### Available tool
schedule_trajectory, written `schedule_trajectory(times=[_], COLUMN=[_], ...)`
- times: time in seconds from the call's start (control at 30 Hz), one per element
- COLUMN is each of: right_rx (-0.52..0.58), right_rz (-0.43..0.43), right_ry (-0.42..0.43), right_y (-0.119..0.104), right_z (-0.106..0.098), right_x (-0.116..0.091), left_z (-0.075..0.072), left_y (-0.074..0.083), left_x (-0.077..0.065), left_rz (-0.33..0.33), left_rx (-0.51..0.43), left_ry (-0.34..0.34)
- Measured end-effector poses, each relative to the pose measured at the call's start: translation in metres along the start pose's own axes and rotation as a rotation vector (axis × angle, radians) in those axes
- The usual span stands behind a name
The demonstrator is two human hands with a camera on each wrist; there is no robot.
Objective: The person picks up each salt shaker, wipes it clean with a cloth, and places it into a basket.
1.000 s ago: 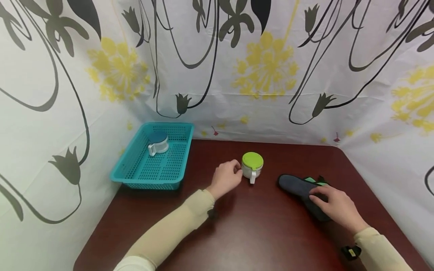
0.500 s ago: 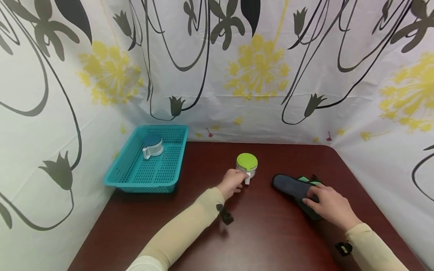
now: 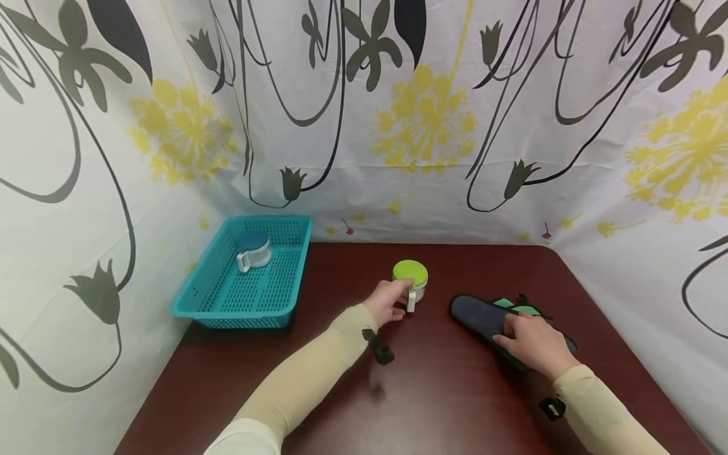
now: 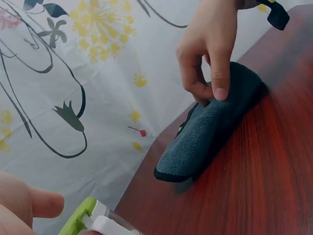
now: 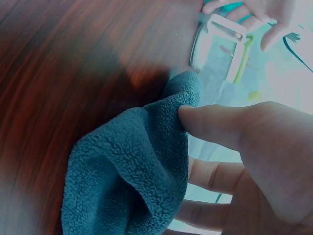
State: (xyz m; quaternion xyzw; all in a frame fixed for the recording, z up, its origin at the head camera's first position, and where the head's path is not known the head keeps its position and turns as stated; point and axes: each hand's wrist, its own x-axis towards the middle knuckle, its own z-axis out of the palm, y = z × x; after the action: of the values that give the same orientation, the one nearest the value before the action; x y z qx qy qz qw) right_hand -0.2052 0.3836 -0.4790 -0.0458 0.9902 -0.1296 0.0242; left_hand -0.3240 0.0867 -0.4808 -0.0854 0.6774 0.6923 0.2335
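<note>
A small clear-and-white jar [image 3: 418, 294] with a green lid and white handle stands on the table. My left hand [image 3: 388, 301] is at its near left side, one finger over the lid edge by the handle. In the left wrist view the thumb [image 4: 46, 202] is apart from the green lid [image 4: 78, 218]. At right, my right hand [image 3: 534, 344] pinches a folded dark blue-grey terry cloth [image 3: 478, 314] with black edging. The thumb [image 5: 210, 122] presses one face of the cloth [image 5: 132, 161]; the other fingers are behind it. Green patches show beyond the cloth.
A turquoise plastic basket [image 3: 241, 314] stands at the back left of the dark red wooden table [image 3: 443, 392]. Inside lies a similar jar [image 3: 254, 251] with a blue lid. A flower-patterned curtain [image 3: 341, 145] surrounds the back and sides.
My left hand has moved right, up to the jar and its handle. The right hand has come down onto the cloth and now pinches it. The head view has shifted slightly.
</note>
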Motion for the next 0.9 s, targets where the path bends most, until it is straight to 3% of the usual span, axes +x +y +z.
schedule_trajectory(times=[0.23, 0.43, 0.73, 0.9], right_rx=[-0.050, -0.099, -0.238, -0.291], right_rz=[0.021, 0.018, -0.066, -0.153], right_ry=[0.012, 0.033, 0.113, 0.168], right_y=[-0.001, -0.002, 0.002, 0.011], right_z=[0.008, 0.012, 0.016, 0.016], right_x=[-0.002, -0.002, -0.001, 0.004], left_z=[-0.014, -0.023, -0.029, -0.029], left_y=[-0.002, -0.007, -0.009, -0.005], left_x=[0.006, 0.008, 0.006, 0.002], left_rz=[-0.091, -0.112, -0.006, 0.034], left_rx=[-0.068, -0.128, 0.035, 0.071], left_ry=[-0.102, -0.131, -0.180, -0.191])
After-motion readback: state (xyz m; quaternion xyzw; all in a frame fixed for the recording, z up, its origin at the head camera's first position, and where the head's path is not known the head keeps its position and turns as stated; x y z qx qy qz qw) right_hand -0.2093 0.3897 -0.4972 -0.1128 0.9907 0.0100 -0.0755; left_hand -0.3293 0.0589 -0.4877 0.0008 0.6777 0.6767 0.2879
